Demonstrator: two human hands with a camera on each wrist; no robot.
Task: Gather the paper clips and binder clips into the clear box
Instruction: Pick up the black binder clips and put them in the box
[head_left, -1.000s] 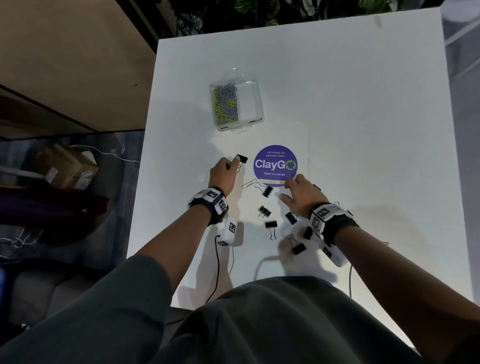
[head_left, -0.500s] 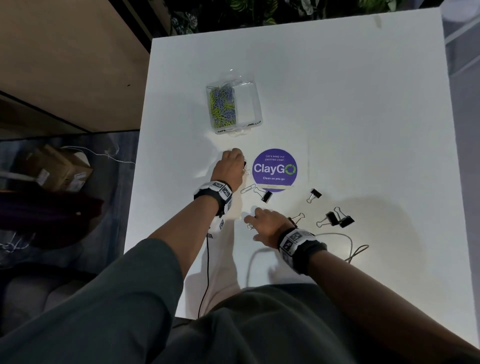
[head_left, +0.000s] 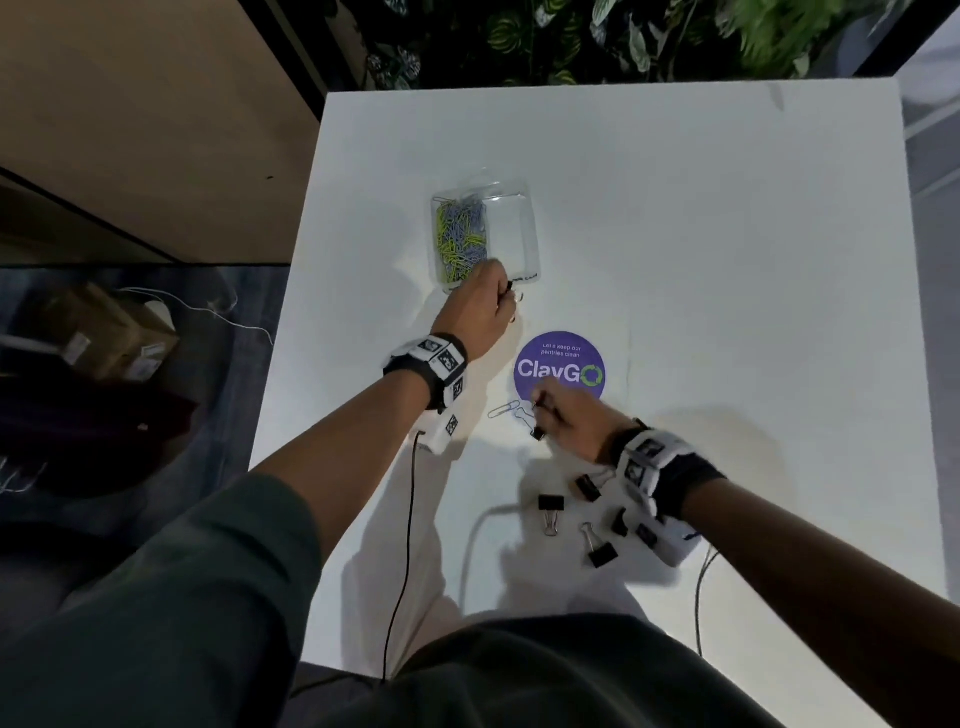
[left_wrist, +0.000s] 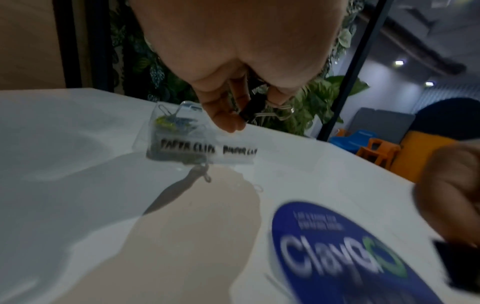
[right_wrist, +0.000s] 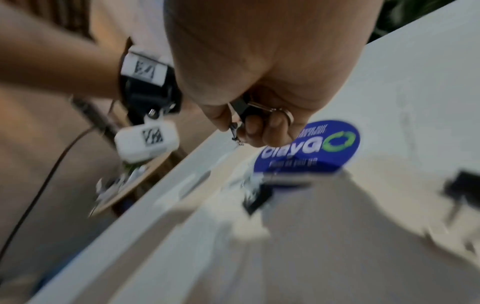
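The clear box (head_left: 514, 234) lies on the white table (head_left: 727, 260), its left half filled with yellow and blue paper clips (head_left: 460, 236). My left hand (head_left: 506, 293) hovers at the box's near edge and pinches a black binder clip (left_wrist: 249, 112). My right hand (head_left: 540, 410) is at the near edge of the purple sticker (head_left: 561, 364), fingers curled round another black binder clip (right_wrist: 240, 107). A silver paper clip (head_left: 503, 410) lies just left of it. Several black binder clips (head_left: 550, 506) are scattered by my right wrist.
The table's left edge (head_left: 291, 312) runs close to my left forearm. Thin cables (head_left: 402, 545) trail from both wrist cameras across the table's front. Cardboard boxes (head_left: 104, 332) sit on the floor to the left, and plants (head_left: 571, 36) stand behind the far edge.
My left hand has carried its binder clip from beside the sticker up to the box's near edge. My right hand has moved forward to the sticker and now grips a clip.
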